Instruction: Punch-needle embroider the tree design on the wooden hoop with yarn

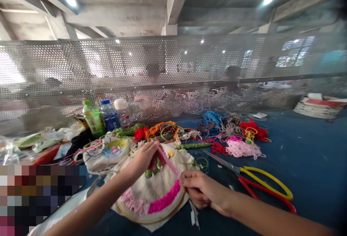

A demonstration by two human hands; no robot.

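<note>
A round embroidery hoop (123, 210) with cream cloth (159, 185) stretched in it lies on the table in front of me. Pale pink loops (135, 204) and a bright magenta band (165, 199) curve along its near edge. My left hand (151, 156) reaches over the hoop, closed around a pink, pen-shaped punch needle (168, 160) slanting down to the right. At the hoop's right rim, near the needle's lower end, is my right hand (199, 187), its fingers curled and pinched together. What those fingers hold is hidden. Green stitching (149, 173) shows partly under my left hand.
Large scissors (244, 172) with red and yellow handles lie open at right. Yarn bundles (242, 147) spread across the back. Another stitched piece (116, 149) sits left, before several bottles (93, 118). A perforated metal screen (184, 80) stands behind; a basket (320, 106) is far right.
</note>
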